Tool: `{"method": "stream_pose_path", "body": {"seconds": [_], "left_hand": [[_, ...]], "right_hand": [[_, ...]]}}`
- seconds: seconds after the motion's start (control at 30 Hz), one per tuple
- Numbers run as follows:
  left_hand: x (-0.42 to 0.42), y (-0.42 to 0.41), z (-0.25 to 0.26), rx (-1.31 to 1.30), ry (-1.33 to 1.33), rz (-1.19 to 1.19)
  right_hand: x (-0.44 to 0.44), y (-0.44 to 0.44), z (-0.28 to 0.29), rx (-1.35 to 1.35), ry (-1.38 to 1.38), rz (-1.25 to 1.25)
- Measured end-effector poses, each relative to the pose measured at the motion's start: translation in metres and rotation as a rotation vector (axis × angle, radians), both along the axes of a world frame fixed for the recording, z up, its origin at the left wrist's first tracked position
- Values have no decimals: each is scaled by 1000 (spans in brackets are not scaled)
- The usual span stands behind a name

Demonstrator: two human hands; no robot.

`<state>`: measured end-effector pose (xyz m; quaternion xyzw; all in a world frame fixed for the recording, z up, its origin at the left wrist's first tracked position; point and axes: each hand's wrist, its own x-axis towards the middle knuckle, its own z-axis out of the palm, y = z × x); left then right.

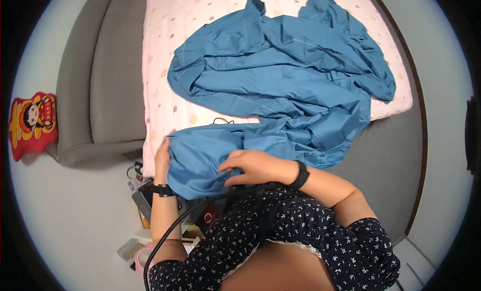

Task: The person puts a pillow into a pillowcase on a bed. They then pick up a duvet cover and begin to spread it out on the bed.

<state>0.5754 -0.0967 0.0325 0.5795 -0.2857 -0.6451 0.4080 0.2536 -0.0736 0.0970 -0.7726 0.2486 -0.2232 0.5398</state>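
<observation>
A large piece of blue fabric (263, 77) lies crumpled over a bed with a pale pink patterned cover (161, 35). Its near end comes towards my body and drapes in front of me. At the left edge of that end is my left hand (162, 157), its fingers partly hidden behind the cloth, gripping it. My right hand (251, 167) rests over the near part, fingers bent against a crease; whether it pinches the cloth I cannot tell. A thin dark cord (223, 121) shows on the bed just beyond the fabric.
A grey upholstered sofa or headboard (116, 77) stands along the bed's left side, with a red cushion (34, 122) beyond it. A pink fan (142, 259) and boxes are at lower left. A black cable (161, 242) runs past my left arm. Grey surface (387, 170) lies at right.
</observation>
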Motion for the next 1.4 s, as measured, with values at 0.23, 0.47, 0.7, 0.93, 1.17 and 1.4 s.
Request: {"method": "stream_pose_path", "body": {"seconds": [0.23, 0.47, 0.7, 0.93, 1.17, 1.4], "left_hand": [[-1, 3, 78, -151, 74, 370], [56, 14, 89, -275, 35, 470], [57, -17, 88, -254, -33, 623], [43, -91, 87, -401, -48, 648], [-182, -117, 127, -517, -227, -443], [-319, -96, 119, -657, -94, -903]], "right_hand": [[-64, 22, 9, 91, 139, 147], [-92, 17, -5, 43, 198, -5], [-180, -28, -36, -160, 793, -222], [-226, -88, -4, -46, 215, -811], [-203, -106, 109, -163, -77, -656], [-187, -95, 155, -387, -252, -668]]}}
